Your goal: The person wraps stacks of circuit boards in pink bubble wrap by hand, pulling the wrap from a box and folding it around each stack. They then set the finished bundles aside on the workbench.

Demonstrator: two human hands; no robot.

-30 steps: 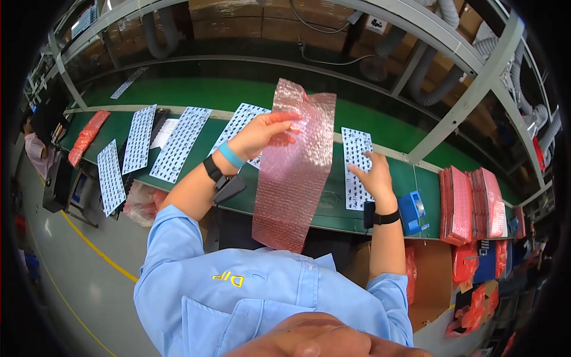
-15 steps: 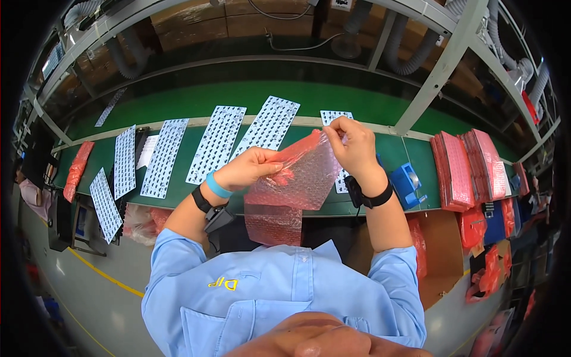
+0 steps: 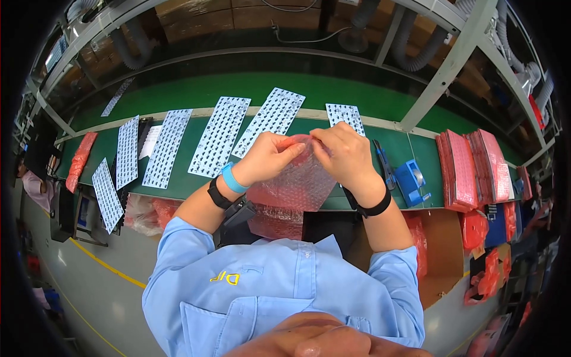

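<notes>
A pink, see-through bubble wrap bag (image 3: 291,190) hangs from both my hands above the near edge of the green bench. My left hand (image 3: 270,157) pinches its upper edge between thumb and fingers. Close beside it, my right hand (image 3: 345,152) grips the same edge, and the two hands nearly touch. The bag's lower end drops below the bench edge. Just beyond my hands lie several white circuit boards with rows of dark parts, among them a long board (image 3: 270,122) and a partly covered board (image 3: 345,116).
Right of my hand are blue-handled scissors (image 3: 385,165) and a blue tape dispenser (image 3: 411,181). Stacked pink bubble wrap packs (image 3: 461,169) stand at the right. A cardboard box (image 3: 440,250) sits below the bench. A metal post (image 3: 446,74) rises behind.
My left hand has moved up and right along the bag's edge, closer to my right hand. The right hand has come slightly down, and the bag's top edge is now bunched between them.
</notes>
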